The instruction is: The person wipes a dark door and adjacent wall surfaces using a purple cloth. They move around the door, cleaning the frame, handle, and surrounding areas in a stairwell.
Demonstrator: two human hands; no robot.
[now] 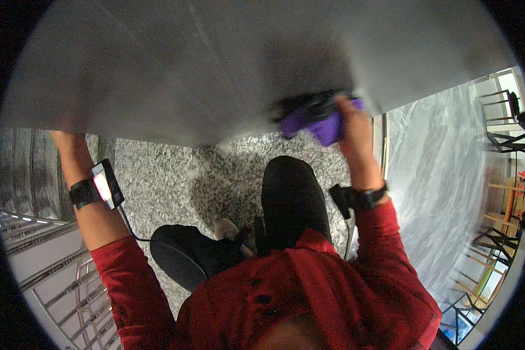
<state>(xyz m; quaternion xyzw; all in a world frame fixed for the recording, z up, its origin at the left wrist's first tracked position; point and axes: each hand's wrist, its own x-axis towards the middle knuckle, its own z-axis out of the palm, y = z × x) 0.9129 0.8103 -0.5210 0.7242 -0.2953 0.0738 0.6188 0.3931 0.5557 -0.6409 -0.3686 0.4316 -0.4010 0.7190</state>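
A purple cloth (326, 124) is in my right hand (354, 127), bunched under the fingers. It lies against the lower part of a large grey metal-looking panel (179, 74), near the panel's right side. Hand and cloth are both blurred. Beside the cloth is a dark, smeared patch; whether it is part of the cloth or a reflection, I cannot tell. Far to the left, my left hand (68, 139) reaches the panel's bottom edge. Its fingers are hidden there, so their grip does not show.
Speckled stone floor (157, 175) lies beneath my bent knees. A metal railing (70, 302) stands at lower left. Grey marbled flooring (433, 166) stretches to the right, past a pale threshold strip (385, 140). Black-framed furniture (498, 140) lines the far right. A cable (135, 234) hangs from the device on my left wrist.
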